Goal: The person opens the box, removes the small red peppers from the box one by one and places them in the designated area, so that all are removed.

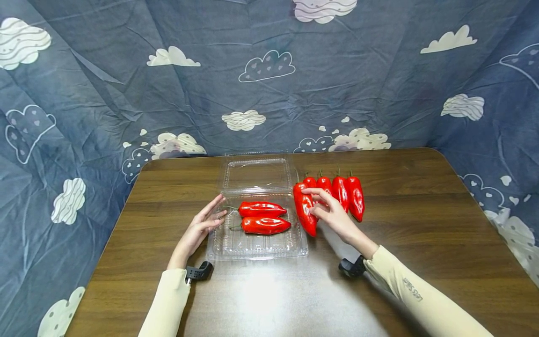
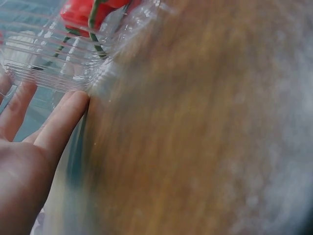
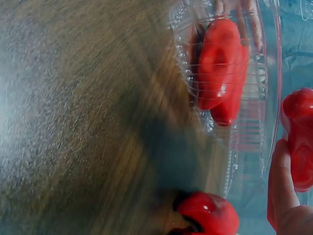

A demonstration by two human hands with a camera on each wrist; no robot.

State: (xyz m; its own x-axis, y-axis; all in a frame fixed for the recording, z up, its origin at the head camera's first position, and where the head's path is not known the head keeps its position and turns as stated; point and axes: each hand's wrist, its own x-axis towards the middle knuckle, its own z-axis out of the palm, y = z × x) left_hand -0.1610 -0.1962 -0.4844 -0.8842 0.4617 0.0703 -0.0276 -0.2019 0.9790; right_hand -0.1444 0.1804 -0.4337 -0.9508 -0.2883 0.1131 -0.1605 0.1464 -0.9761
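A clear plastic clamshell box [image 1: 258, 250] lies unfolded on the table, its lid [image 1: 257, 173] laid back towards the wall. Two red peppers [image 1: 265, 225] with green stems lie side by side in its base. My left hand [image 1: 198, 234] rests at the box's left side, fingers fairly straight against the wall; in the left wrist view the fingers [image 2: 63, 122] touch the clear plastic. Between thumb and fingers, my right hand [image 1: 334, 217] holds another red pepper [image 1: 304, 208] just beyond the box's right edge. This pepper [image 3: 301, 142] also shows in the right wrist view.
Several more red peppers [image 1: 355, 199] lie in a row on the wooden table [image 1: 404, 206], to the right of the held one and partly behind my right hand. A blue cloth [image 1: 269, 103] with white clouds hangs behind the table.
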